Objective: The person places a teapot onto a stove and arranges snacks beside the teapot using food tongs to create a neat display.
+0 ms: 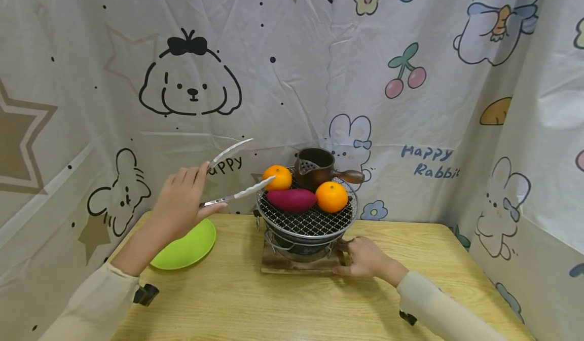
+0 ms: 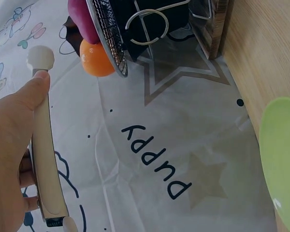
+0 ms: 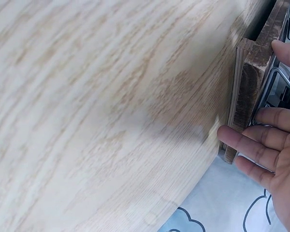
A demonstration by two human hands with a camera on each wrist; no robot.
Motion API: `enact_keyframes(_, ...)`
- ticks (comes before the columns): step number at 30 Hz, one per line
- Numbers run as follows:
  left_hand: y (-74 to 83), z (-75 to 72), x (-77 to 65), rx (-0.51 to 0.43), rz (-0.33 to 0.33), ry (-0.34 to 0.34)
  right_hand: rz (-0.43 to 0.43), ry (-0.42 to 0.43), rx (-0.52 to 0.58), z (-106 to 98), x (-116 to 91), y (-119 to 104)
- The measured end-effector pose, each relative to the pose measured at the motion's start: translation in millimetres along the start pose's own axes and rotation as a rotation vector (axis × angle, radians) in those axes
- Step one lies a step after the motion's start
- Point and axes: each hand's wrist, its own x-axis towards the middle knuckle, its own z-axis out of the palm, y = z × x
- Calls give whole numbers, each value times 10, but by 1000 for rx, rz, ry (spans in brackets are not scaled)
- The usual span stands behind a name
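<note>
My left hand (image 1: 180,201) holds a pair of tongs (image 1: 253,187), their two white-tipped arms spread apart at the left of the grill. My right hand (image 1: 365,257) grips the right end of a wooden base (image 1: 292,269), thumb at the front and fingers against its side in the right wrist view. On that base stands a small round stove topped by a wire grill (image 1: 315,224). A purple sweet potato (image 1: 292,200), one orange (image 1: 279,175) at the left, another orange (image 1: 331,197) at the right and a brown side-handled teapot (image 1: 312,179) sit on the mesh. The lower tong tip overlaps the left orange.
A green plate (image 1: 193,250) lies on the wooden table (image 1: 228,300) at the left, partly behind my left forearm. Patterned cloth (image 1: 283,87) hangs close behind the table and along both sides.
</note>
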Motion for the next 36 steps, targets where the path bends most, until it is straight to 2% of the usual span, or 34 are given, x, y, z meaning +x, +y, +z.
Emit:
enact_keyframes(8,-25,28,-21,-13,-88,-8,2,3,-11,16,-6,13)
enact_keyframes(21,-43,109,-55,-15,-130,28,6,8,-10,10,-7,10)
enact_keyframes(30,-4,269,-81,-23,-245,0,27,-4,9,10,-14,-3)
enact_keyframes(36,15,371,-118,-40,-296,6,35,-8,5,20,-19,1)
